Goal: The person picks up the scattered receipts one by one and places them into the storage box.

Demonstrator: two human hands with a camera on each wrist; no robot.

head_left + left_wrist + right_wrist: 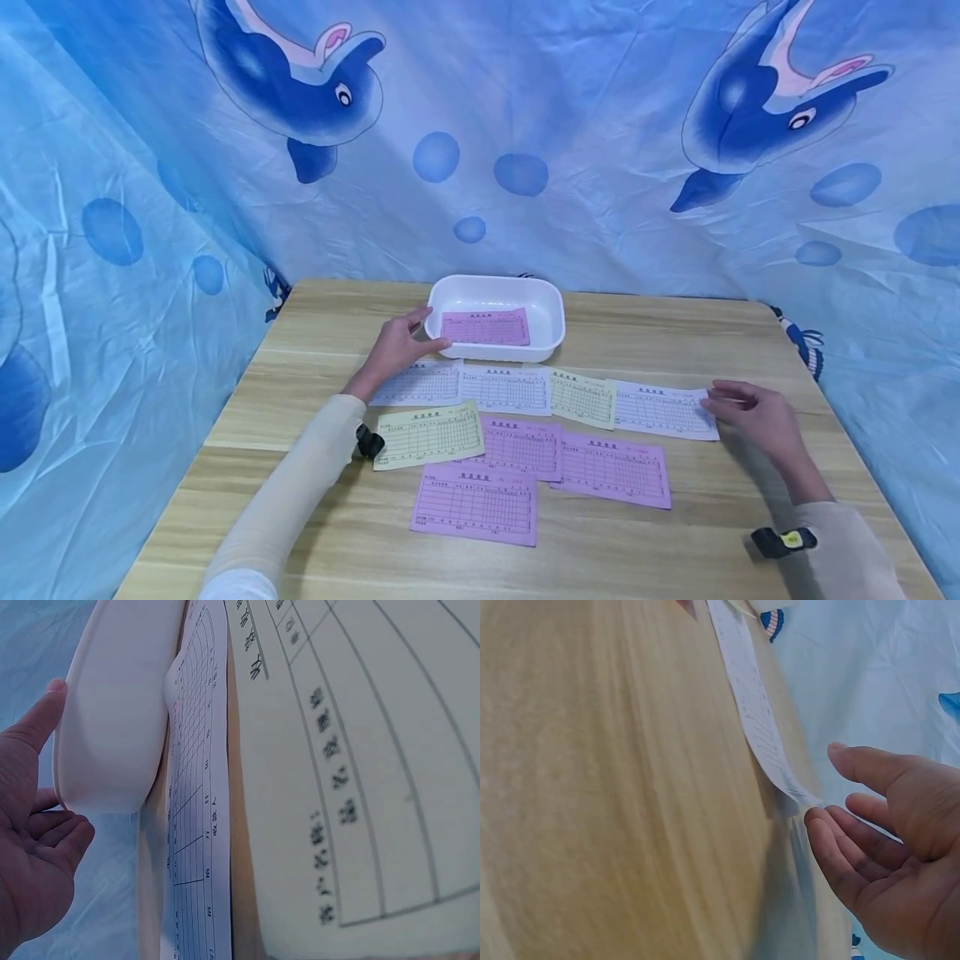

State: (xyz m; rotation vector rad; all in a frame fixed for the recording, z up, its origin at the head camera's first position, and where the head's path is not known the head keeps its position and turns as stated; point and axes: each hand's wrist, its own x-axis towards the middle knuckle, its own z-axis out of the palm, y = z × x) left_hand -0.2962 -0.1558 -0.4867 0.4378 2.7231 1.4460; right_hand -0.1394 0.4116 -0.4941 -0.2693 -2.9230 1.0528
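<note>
A white plastic tray [495, 282] stands at the back middle of a wooden table and holds one pink form [486, 327]. My left hand [429, 327] is at the tray's left rim, thumb on top, fingers relaxed; the left wrist view shows the hand [52, 761] beside the tray [112, 712]. My right hand [711, 397] lies with loose fingers at the right edge of a white form [663, 409]. In the right wrist view its fingertips [814, 817] touch that form's corner [754, 712].
Several forms lie in rows in front of the tray: white [418, 383], white [507, 388], yellow [583, 397], yellow [429, 433] and three pink [476, 502]. A blue dolphin-print cloth [600, 167] hangs behind and at both sides. Bare table [300, 333] shows left and right.
</note>
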